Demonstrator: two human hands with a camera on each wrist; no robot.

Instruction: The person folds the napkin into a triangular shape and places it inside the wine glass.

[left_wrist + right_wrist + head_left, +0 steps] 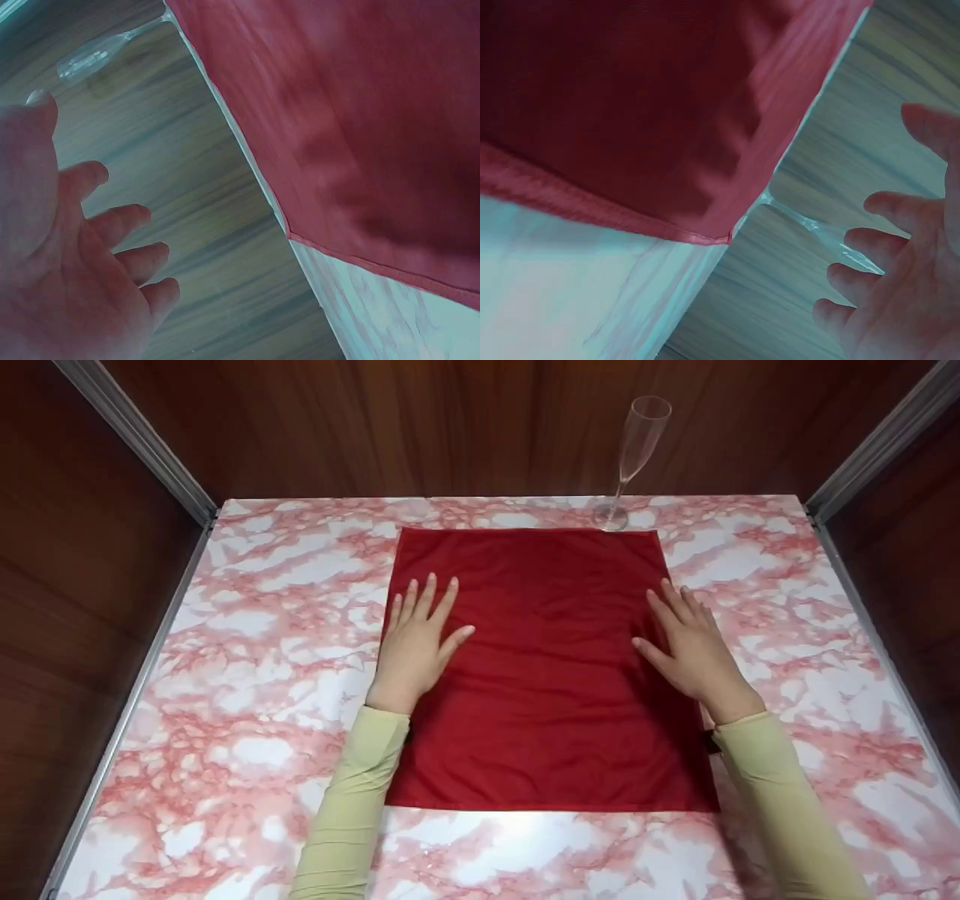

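A red cloth (555, 675) lies spread out, slightly wrinkled, on the marble-patterned table. Over its left side is my left hand (416, 645), palm down with fingers straight and spread. My right hand (690, 649) is over the right edge in much the same pose. Both wrist views show a gap between palm and cloth, with the left hand (82, 232) and the right hand (900, 247) holding nothing. Behind the cloth's far edge, right of centre, a clear champagne flute (641, 442) stands upright. Part of it is hidden behind the fingers in the right wrist view.
The pink and white table (262, 675) extends on both sides of the cloth. A dark wooden panel (420, 427) rises behind it, with more panels at left and right. Grey metal strips (142, 442) run along the corners.
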